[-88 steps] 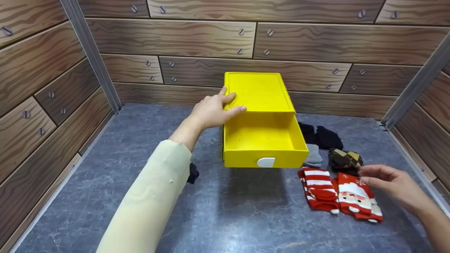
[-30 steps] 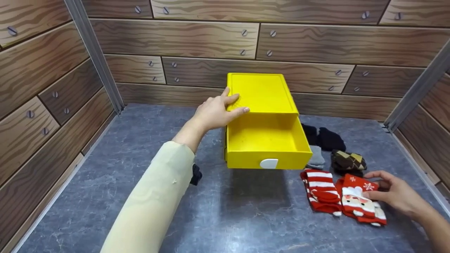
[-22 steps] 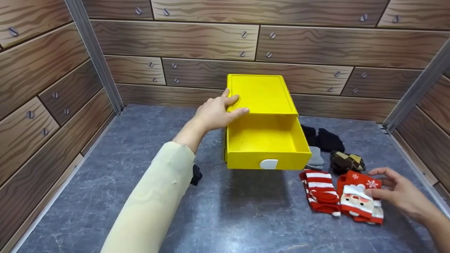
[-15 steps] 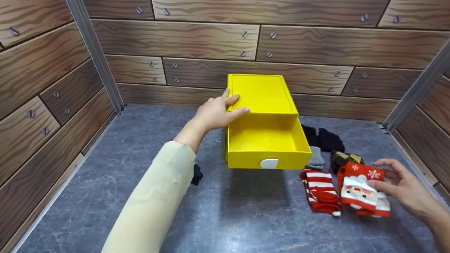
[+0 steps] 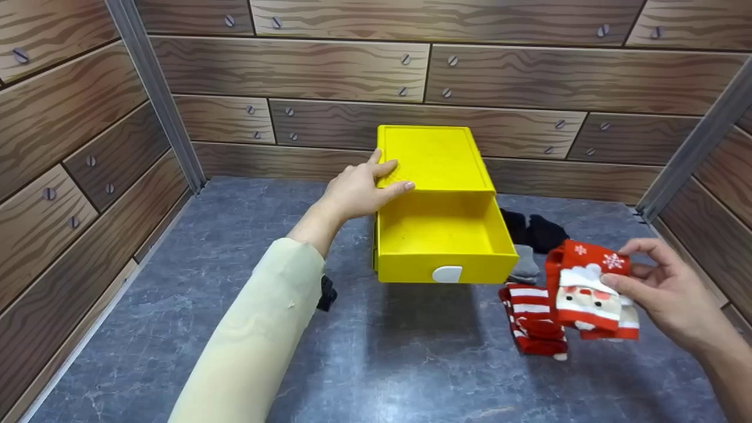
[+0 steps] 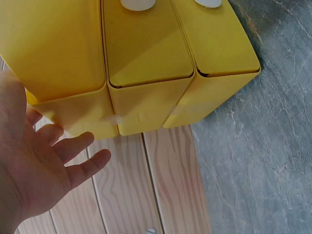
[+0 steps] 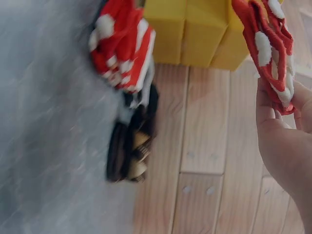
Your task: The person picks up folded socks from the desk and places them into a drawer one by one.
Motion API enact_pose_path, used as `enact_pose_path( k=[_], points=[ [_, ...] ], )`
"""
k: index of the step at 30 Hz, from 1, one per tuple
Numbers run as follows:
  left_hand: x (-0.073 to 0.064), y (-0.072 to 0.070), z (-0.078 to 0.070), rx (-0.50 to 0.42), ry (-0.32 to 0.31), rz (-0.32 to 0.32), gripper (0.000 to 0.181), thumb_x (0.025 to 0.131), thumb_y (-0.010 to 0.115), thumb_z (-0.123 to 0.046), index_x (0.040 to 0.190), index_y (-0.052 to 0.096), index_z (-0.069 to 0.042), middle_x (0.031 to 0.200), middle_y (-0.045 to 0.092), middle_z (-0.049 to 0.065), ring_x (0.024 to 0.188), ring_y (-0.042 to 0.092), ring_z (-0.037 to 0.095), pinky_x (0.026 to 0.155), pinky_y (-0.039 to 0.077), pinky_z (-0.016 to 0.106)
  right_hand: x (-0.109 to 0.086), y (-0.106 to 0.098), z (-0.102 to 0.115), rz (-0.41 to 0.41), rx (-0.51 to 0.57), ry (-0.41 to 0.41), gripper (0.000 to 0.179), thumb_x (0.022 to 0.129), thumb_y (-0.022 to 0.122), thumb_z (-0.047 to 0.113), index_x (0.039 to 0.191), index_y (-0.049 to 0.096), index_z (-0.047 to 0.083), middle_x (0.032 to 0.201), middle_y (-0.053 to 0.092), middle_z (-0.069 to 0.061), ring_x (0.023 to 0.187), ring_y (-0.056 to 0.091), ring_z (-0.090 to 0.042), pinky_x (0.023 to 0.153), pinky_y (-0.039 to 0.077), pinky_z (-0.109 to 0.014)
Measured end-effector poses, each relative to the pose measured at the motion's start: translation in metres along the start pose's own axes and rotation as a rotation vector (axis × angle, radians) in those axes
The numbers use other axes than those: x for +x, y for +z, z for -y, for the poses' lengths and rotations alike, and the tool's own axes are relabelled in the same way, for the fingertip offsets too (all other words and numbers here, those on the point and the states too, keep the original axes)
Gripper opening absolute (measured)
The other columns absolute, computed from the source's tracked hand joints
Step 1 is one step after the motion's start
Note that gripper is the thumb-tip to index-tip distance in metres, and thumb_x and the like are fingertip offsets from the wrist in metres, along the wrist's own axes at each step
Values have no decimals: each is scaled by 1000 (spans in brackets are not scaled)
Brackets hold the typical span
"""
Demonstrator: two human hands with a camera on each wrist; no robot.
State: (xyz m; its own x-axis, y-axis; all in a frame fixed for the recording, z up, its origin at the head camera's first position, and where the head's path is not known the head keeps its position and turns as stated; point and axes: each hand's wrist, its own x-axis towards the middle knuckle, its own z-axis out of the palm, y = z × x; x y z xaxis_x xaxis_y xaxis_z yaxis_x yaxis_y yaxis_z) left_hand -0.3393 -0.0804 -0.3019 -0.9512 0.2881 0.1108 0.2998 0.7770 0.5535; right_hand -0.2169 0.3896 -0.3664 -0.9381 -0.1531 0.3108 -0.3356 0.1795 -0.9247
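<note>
My left hand (image 5: 355,188) rests on the upper left edge of a yellow drawer unit (image 5: 435,155). Its fingers are spread and loosely extended, which the left wrist view also shows. The unit's top drawer (image 5: 411,269) is pulled out, with a white handle on its front. At the right, my right hand (image 5: 675,294) pinches a folded pair of red Santa socks (image 5: 587,299) between thumb and fingers, raised over the table. Beneath and left of them lie red-and-white striped socks (image 5: 531,329). Brown argyle socks (image 7: 139,156) show in the right wrist view but are hidden in the head view.
Grey socks (image 5: 524,264) and black socks (image 5: 543,233) lie right of the unit. A small dark item (image 5: 327,294) is partly covered by the left sleeve. Two lower drawers (image 6: 146,53) appear pushed in. Wood-patterned walls (image 5: 352,70) enclose the grey table (image 5: 264,205).
My right hand has reached the Santa socks, taken hold of them and lifted them up and slightly left, over the argyle socks. The left hand has stayed on the drawer unit.
</note>
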Motion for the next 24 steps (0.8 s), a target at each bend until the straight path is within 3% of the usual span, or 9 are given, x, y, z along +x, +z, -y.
enact_pose_path(
  k=[8,11,16,24],
  points=[
    [-1,-1,-1,-6,-5,8,84,98,55,-75,166,37,-29,178,13,1,157,33,30,122,36,49,15,28,36,-59,57,-91,14,96,60,-23,95,63,-10,87,71,-7,67,66,-11,54,54,-22],
    [-2,-1,-1,-11,-13,6,84,98,55,-75,166,37,-29,178,13,0,157,32,30,122,36,49,23,37,48,-41,141,-95,13,99,58,-20,103,69,-14,95,71,-9,72,69,-12,59,58,-22],
    [-2,-1,0,-13,-12,8,85,98,55,-75,166,37,-29,178,13,1,157,32,30,122,36,49,37,55,68,-20,284,-52,20,103,58,-13,117,71,-10,102,71,-11,77,73,-18,65,62,-27],
    [-2,-1,-1,-3,4,6,85,98,54,-75,167,36,-28,177,13,2,156,34,31,122,36,50,56,85,92,51,273,-33,33,97,65,-15,127,70,-3,115,66,-12,87,70,-20,72,63,-28]
  ],
)
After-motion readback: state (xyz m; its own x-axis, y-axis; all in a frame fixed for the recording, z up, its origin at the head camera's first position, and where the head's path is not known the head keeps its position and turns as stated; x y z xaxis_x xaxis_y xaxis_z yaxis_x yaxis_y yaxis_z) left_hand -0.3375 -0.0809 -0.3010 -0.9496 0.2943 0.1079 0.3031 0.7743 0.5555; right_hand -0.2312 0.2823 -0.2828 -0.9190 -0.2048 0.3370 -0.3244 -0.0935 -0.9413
